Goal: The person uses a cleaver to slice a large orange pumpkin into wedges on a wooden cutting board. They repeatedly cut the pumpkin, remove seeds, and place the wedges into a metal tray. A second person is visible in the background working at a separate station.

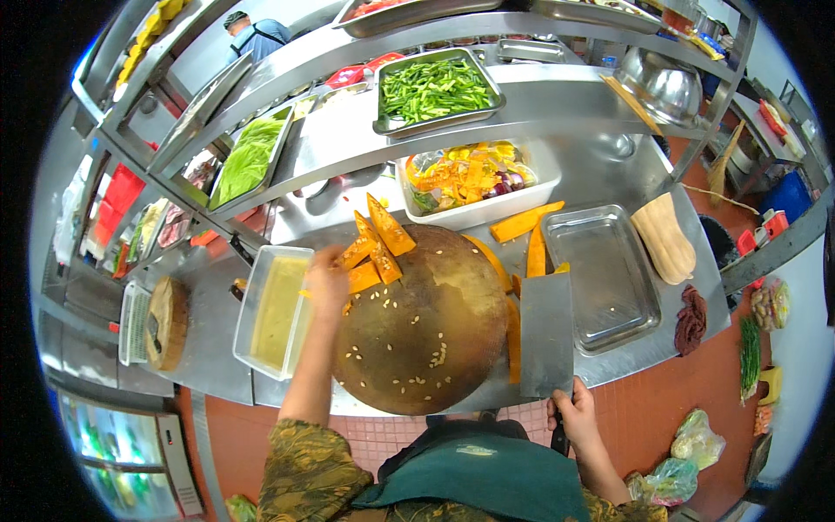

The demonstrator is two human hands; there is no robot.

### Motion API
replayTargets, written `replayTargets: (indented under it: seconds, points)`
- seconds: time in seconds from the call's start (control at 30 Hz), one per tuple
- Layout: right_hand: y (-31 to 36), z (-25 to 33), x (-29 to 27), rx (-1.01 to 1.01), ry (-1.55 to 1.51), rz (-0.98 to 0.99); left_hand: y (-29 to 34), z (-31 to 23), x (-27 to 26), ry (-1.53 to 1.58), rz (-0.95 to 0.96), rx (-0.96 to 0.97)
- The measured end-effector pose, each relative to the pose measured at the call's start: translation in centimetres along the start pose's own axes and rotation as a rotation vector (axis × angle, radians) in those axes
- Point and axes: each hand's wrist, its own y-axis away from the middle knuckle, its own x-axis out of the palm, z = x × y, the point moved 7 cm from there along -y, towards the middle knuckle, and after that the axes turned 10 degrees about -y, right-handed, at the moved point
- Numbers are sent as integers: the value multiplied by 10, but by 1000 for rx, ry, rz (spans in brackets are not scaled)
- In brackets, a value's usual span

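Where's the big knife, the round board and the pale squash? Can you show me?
Knife (547,339): head view, middle of the blade.
Round board (419,326): head view, bare patch near the middle of its top.
Squash (664,238): head view, middle of its side.

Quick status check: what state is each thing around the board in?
Orange wedges: cut
Round board: strewn with seeds
Cleaver: held
Left hand: at the wedges, grip unclear
Right hand: closed around the cleaver
Pale squash: looks whole
White tub: uncovered, filled with vegetable pieces
Clear tub: uncovered
Green vegetables: chopped
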Motion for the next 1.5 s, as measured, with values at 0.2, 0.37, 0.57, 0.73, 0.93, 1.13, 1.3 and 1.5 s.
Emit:
replayTargets:
  seconds: [0.2,0.37,0.57,0.73,0.93,1.13,1.3,1.5]
  points:
    - [-16,-7,39,55,58,151,41,150,-23,-200,-6,-379]
    - [-22,-21,75,64,70,256,53,158,41,596,72,-783]
    - [-12,-49,98,161,94,391,57,157,42,937,260,-880]
    - [16,-63,92,180,-50,203,87,149,15,1002,277,-874]
    - [36,-89,64,115,-131,32,152,87,-10,970,369,-757]
    - [42,-93,101,128,-138,126,184,67,-13,769,409,-606]
    - [28,-104,117,96,-128,170,171,86,-5,735,439,-437]
    - [16,-117,110,127,-124,195,155,81,-1,649,384,-255]
